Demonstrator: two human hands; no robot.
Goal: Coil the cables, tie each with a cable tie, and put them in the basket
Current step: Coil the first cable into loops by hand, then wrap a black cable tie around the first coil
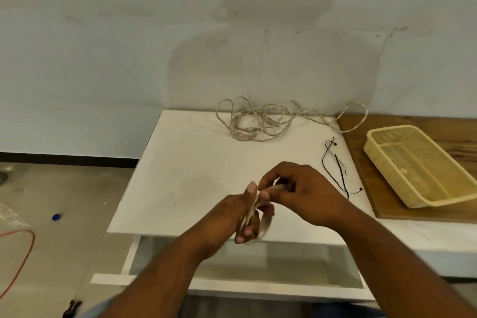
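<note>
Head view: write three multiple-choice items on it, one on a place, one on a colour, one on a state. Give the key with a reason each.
1. Where does the basket sit?
A. on the floor
B. on the wooden board at the right
C. under the white table

2. What colour are the cable ties on the white table?
A. black
B. red
C. yellow

3. What state is the cable at the wall in?
A. coiled and tied
B. in the basket
C. a loose tangle

Key: B, the wooden board lies under it; A, thin black strands; C, its loops sprawl untied, while the left hand and right hand work another cable.
</note>
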